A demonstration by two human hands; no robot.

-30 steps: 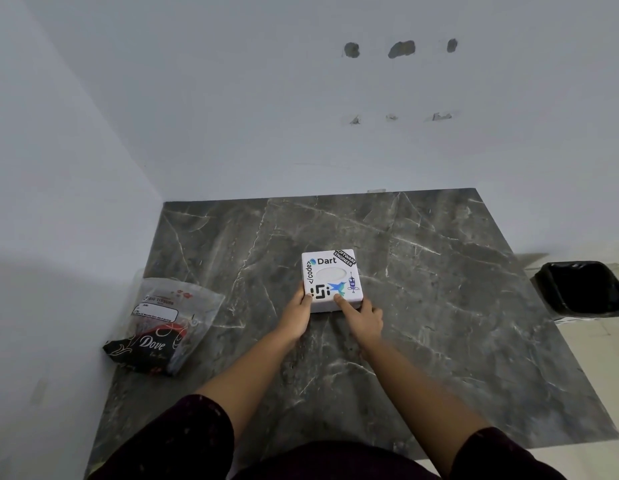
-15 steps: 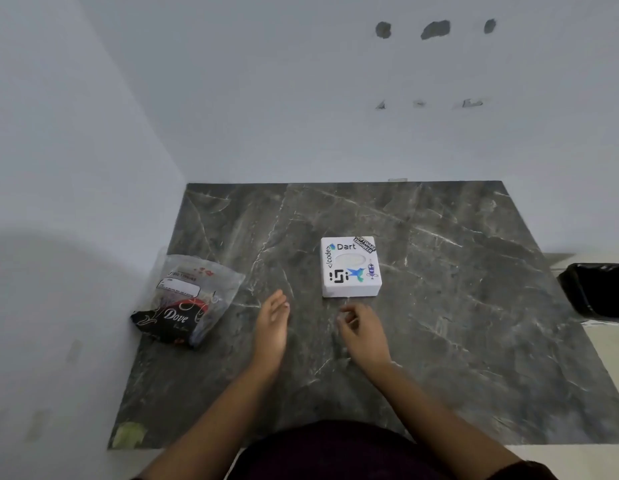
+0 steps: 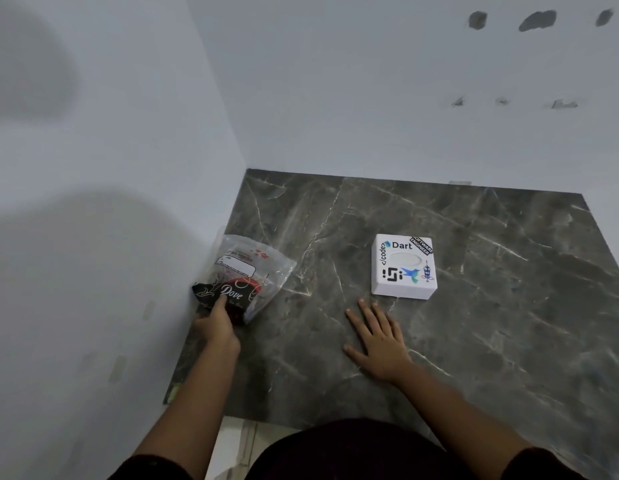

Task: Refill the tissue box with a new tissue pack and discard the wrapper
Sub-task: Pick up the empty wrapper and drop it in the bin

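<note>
- Tissue box (image 3: 403, 268): white, stickered, flat on the marble table (image 3: 509, 306), roughly mid-table, oval slot up. Neither hand touches it.
- Right hand (image 3: 379, 337): palm down on the table, fingers straight and spread, holding nothing. Fingertips sit just short of the box's near-left corner.
- Dove wrapper (image 3: 247, 268): clear plastic with a black printed end, lying at the table's left edge against the left wall (image 3: 93, 168).
- Left hand (image 3: 216, 327): at the wrapper's near corner, one digit pressed on top of the black "Dove" print, the other fingers curled in at the edge. Looks like a pinch, but the fingers under the plastic are hidden.
- Can't tell from this angle if the wrapper has anything in it.
- Back wall (image 3: 370, 98): a few dark chipped marks, upper right.
</note>
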